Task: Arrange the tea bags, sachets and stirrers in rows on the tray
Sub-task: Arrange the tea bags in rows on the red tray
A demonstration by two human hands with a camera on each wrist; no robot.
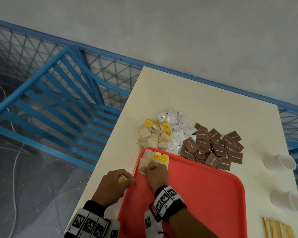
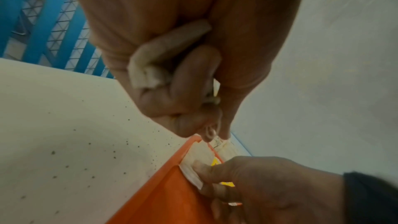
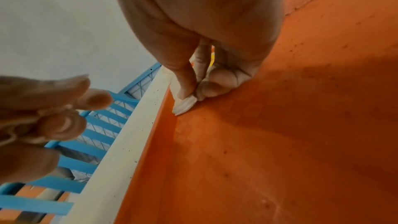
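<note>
A red tray lies on the white table. Several tea bags with yellow tags sit in its far left corner. My right hand pinches one tea bag down against the tray's left wall. My left hand hovers just left of the tray and grips a bunch of tea bags, a yellow tag showing. Beyond the tray lie loose tea bags, white sachets and brown sugar sachets. Wooden stirrers lie at the near right.
Two white paper cups lie on their sides at the table's right edge. A blue metal frame with mesh stands left of and behind the table. Dark specks dot the table beside the tray.
</note>
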